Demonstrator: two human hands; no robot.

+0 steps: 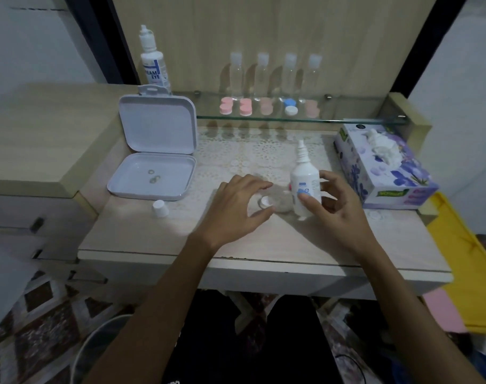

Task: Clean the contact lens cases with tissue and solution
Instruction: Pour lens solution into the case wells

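A pale wood-grain tabletop (142,239) with a glass shelf (347,117) backs onto a wood panel (319,31); patterned carpet (42,314) covers the floor.

White solution bottle (305,187), purple floral tissue box (386,173), pink lens cases (236,106), white lace-patterned tabletop (250,153)

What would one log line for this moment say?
right hand: grips solution bottle, cap off | left hand: open over lens case | loose cap: on table | tissue box: right, untouched

The bottle (305,187) and open box (155,151) look like smooth white plastic. The shelf (347,117) is clear glass, the desk (42,128) matt pale wood.
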